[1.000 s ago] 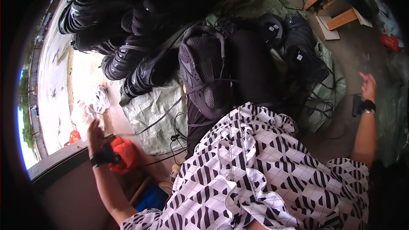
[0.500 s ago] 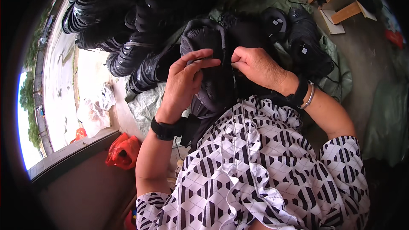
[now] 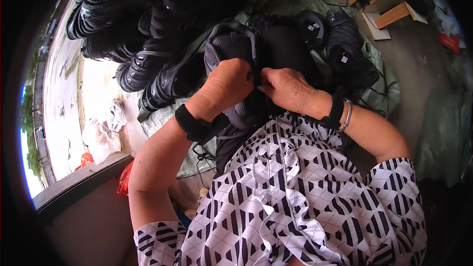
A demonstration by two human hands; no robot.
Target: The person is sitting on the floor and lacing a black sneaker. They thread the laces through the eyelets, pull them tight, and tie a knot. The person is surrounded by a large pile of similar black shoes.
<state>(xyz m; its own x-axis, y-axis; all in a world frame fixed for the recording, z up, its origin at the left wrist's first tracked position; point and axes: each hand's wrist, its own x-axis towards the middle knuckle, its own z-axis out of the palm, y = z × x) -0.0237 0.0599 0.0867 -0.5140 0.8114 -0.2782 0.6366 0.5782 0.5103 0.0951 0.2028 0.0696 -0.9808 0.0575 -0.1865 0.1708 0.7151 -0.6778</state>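
A dark grey and black shoe (image 3: 230, 44) lies in front of me over my lap, its padded collar at the far end. Close together above it, both hands are closed. My left hand (image 3: 227, 86) is bent into a fist over the shoe's middle, and its fingertips are hidden from view. My right hand (image 3: 287, 88) pinches at the shoe's right side, thumb and forefinger pressed together. A dark lace runs at the fingers; only little of it shows between the hands.
Bundles of stacked black shoe parts (image 3: 133, 69) are piled at the far left. More black shoes (image 3: 345, 51) lie to the right on a green plastic sheet (image 3: 389, 86). Beyond stands a wooden frame (image 3: 394, 16). A red bag (image 3: 125, 180) and a pale bag (image 3: 102, 135) are at left.
My left hand has turned over and closed from outstretched fingers, moving right toward my right hand. The right hand has shifted slightly left and down, still pinching.
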